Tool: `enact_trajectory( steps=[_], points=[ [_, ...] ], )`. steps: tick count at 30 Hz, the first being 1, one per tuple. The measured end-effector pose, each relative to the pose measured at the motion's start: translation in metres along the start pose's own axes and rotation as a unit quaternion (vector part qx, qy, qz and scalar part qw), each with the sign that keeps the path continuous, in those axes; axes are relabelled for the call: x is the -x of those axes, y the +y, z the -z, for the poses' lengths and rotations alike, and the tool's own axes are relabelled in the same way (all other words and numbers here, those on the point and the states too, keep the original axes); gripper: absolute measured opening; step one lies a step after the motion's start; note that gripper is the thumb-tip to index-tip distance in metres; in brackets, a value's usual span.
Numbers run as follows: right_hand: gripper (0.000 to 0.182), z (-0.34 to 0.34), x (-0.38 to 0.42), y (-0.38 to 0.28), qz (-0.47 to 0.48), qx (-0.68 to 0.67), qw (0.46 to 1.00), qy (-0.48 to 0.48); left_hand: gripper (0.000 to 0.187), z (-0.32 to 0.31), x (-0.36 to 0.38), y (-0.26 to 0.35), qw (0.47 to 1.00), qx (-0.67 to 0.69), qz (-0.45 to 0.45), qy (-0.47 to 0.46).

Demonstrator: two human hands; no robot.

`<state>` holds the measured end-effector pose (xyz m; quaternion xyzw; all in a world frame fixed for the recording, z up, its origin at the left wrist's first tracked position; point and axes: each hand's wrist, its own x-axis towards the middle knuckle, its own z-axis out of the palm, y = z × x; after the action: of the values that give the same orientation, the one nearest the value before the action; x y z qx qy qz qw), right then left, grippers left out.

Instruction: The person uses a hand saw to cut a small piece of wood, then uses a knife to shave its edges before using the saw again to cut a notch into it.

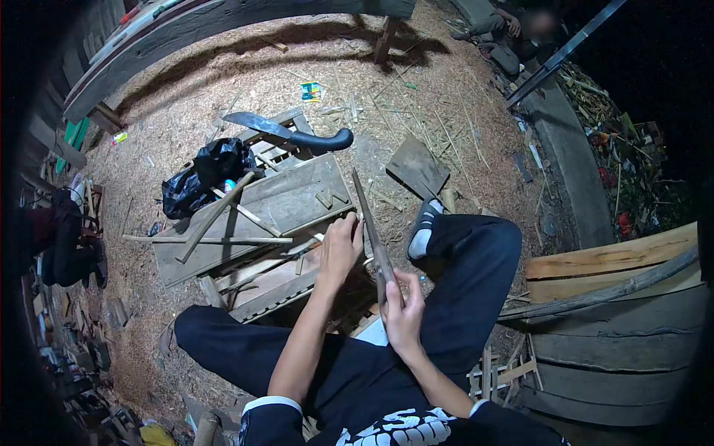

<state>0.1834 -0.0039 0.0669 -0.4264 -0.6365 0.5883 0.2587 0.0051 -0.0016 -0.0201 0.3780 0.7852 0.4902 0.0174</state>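
My right hand (402,312) is wrapped round the lower end of a long, narrow, brownish knife (378,253), whose tip points away from me. Just left of its blade, my left hand (341,244) is closed with the fingers curled; a small pale bit shows at the fingertips, too small to name. Beneath and beyond my left hand lies a wide wooden board (290,197) with thin sticks (216,215) and short offcuts on it. A machete (286,132) with a black handle rests on a slatted crate (296,123) past the board.
A black plastic bag (212,171) sits at the board's left. A square wood piece (418,167) lies near my foot (424,227). Wood shavings cover the ground. A heavy bench (245,30) stands ahead, planks (610,334) at right. People sit at far left and upper right.
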Motion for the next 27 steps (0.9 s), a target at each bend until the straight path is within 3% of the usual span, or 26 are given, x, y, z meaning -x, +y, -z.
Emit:
enact_trajectory(
  steps=[3, 5, 9, 23, 27],
  points=[
    [0.03, -0.014, -0.008, 0.002, -0.027, -0.037, 0.999, -0.003, 0.014, 0.001, 0.005, 0.001, 1.0, -0.004, 0.011, -0.012],
    [0.03, -0.009, 0.005, 0.013, 0.017, -0.024, 0.999, 0.014, 0.014, 0.003, 0.002, -0.001, 1.0, -0.003, 0.013, -0.011],
    [0.033, -0.011, -0.002, -0.004, -0.033, -0.012, 0.999, -0.002, 0.015, 0.0, 0.002, -0.003, 1.0, 0.011, 0.011, -0.017],
    [0.028, 0.002, 0.007, 0.01, 0.005, 0.009, 1.0, 0.009, 0.013, 0.0, 0.001, -0.005, 1.0, 0.024, 0.009, -0.014],
    [0.029, -0.008, -0.001, 0.0, -0.014, -0.038, 0.999, -0.003, 0.013, 0.003, -0.001, -0.007, 1.0, 0.021, -0.004, -0.01]
  ],
)
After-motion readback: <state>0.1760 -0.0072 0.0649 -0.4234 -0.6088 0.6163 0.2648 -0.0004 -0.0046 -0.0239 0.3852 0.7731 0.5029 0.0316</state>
